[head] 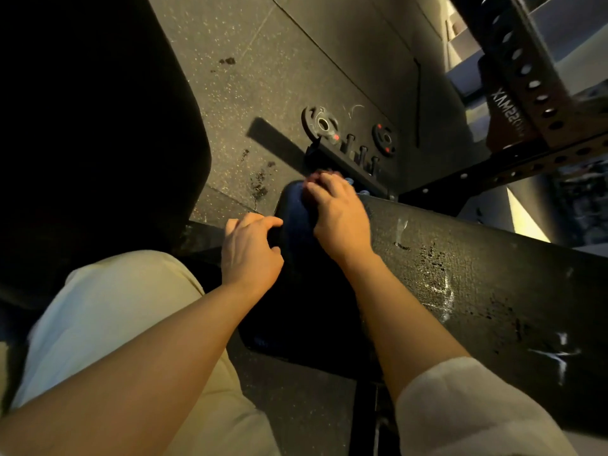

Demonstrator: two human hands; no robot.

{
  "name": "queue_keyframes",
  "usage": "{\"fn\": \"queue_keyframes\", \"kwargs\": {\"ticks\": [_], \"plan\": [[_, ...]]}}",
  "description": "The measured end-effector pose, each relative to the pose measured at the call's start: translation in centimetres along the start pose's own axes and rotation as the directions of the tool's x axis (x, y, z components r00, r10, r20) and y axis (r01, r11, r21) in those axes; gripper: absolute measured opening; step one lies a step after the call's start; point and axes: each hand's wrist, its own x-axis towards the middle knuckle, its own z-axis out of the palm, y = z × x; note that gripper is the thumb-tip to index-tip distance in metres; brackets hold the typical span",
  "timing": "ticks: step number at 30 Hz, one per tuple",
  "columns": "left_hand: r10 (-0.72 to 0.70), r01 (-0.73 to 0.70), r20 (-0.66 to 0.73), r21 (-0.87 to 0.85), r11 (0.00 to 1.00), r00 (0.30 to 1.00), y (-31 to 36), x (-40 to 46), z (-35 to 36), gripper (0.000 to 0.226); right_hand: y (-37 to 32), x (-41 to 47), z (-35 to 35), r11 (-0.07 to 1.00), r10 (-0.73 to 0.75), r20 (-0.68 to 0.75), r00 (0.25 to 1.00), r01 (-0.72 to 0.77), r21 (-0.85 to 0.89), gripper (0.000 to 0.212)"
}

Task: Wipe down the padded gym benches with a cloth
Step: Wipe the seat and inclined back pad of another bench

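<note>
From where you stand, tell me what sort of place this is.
Most likely a gym: a black padded bench, small black round weight plates on the speckled rubber floor, and a perforated black steel rack.

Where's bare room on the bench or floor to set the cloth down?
Bare: the bench pad right of the right hand, and the rubber floor between the dark pad at left and the weight plates. Crowded: the pad's near end, where both hands meet, left hand on its edge.

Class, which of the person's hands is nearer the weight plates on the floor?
Right. The right hand reaches the bench end just below the weight plates; the left hand sits farther back.
</note>
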Motion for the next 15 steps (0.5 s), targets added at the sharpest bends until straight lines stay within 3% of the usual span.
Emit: {"fn": "queue_keyframes", "kwargs": {"ticks": [2,4,8,10,12,15], "plan": [[0.057,-0.057,-0.021,0.025,0.998,0.998,0.2,-0.5,0.2,0.042,1.6,-0.6,-1.1,0.969,0.24,-0.092,0.966,-0.244,-0.031,0.051],[0.119,-0.117,-0.042,0.065,0.991,0.992,0.5,-1.0,0.3,0.039,0.3,-0.9,-0.8,0.94,0.337,-0.087,0.938,-0.34,-0.03,0.052],[0.276,-0.276,0.015,0.13,0.952,0.961,0.9,-1.6,0.9,0.039,-1.7,-2.9,-0.5,1.0,-0.004,0.091,0.996,0.004,-0.004,0.058],[0.308,-0.307,0.018,0.154,0.939,0.951,0.8,-1.8,0.9,0.038,0.5,-4.1,-2.1,0.999,-0.021,0.141,0.99,0.026,-0.035,0.059],[0.341,-0.341,0.032,0.169,0.925,0.94,0.5,-1.9,1.0,0.04,3.8,-5.5,-3.8,0.988,0.146,0.084,0.986,-0.141,-0.065,0.058],[0.41,-0.417,0.077,0.179,0.891,0.909,0.4,-2.3,1.4,0.043,5.3,-6.6,-5.0,0.878,0.477,-0.032,0.878,-0.478,-0.03,0.057]]}}
